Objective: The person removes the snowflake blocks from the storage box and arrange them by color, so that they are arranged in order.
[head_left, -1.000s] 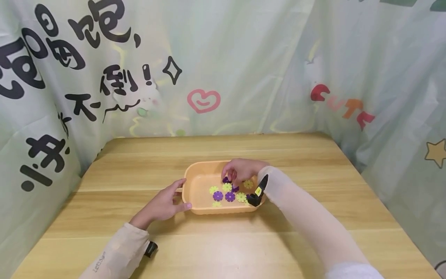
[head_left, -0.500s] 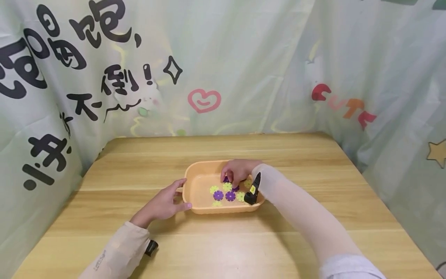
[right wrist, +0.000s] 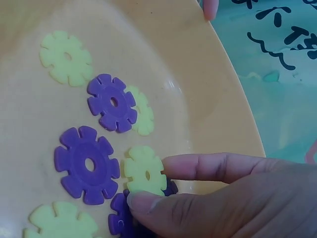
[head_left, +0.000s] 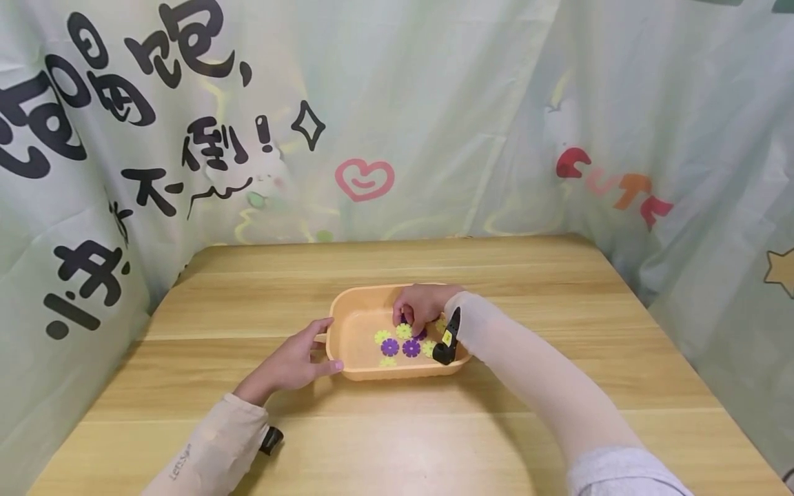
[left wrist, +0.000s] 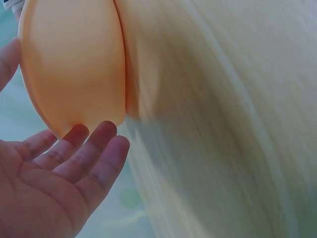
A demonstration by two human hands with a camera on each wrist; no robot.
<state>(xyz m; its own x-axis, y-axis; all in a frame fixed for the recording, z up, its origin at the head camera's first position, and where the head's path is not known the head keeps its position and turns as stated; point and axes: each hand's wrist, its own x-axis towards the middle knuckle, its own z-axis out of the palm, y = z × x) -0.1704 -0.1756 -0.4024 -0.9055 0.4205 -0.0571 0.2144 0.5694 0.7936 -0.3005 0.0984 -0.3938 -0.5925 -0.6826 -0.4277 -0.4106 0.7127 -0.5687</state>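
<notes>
An orange plastic basin (head_left: 362, 373) holds several yellow and purple notched interlocking discs. My left hand (head_left: 291, 358) holds its left end, the thumb at the near corner and the other fingers along the outer wall. The left wrist view shows those fingertips against the basin's side (left wrist: 74, 64). My right hand (head_left: 424, 303) reaches down into the basin. In the right wrist view its thumb and index finger are at the edges of a yellow disc (right wrist: 146, 168), pinching it. Purple discs partly hidden by the thumb lie beneath. Nearby are a purple disc (right wrist: 86, 166) and another purple disc (right wrist: 113, 103).
The basin stands on a wood-grain table (head_left: 397, 434). A printed curtain (head_left: 446, 124) hangs behind and at both sides. A black wrist camera (head_left: 446, 344) on the right sleeve overlaps the basin's right end in the head view.
My right hand and wrist have shifted slightly left, with the fingers staying low among the discs. The left hand keeps its place on the basin.
</notes>
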